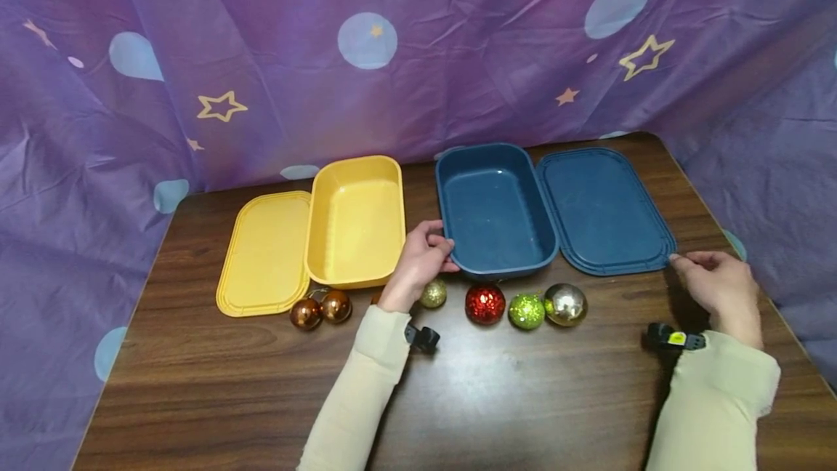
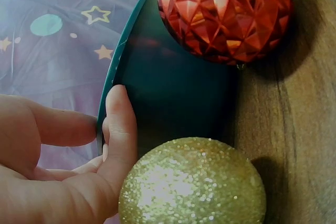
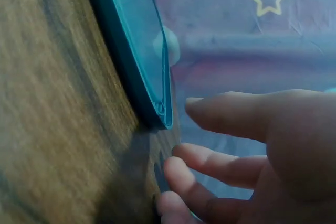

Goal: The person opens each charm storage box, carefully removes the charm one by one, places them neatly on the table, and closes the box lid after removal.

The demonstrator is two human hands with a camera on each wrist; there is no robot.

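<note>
My left hand (image 1: 418, 260) pinches the near left corner of the blue plastic box (image 1: 500, 216); in the left wrist view its thumb lies on the outer wall and a finger is over the rim. Beside that hand sits a gold glitter ball (image 1: 433, 294), and a red ball ornament (image 1: 485, 304) rests in front of the box. At the near right corner of the flat blue lid (image 1: 608, 209) is my right hand (image 1: 722, 293). Its thumb and fingers are spread apart around that corner, with a small gap to it in the right wrist view.
A yellow box (image 1: 356, 220) and yellow lid (image 1: 264, 253) lie at the left. Two copper balls (image 1: 320, 309) sit before them; another brown thing is mostly hidden by my left wrist. Green (image 1: 526, 311) and silver (image 1: 566, 304) balls stand right of the red one. A purple curtain (image 1: 294, 57) hangs behind.
</note>
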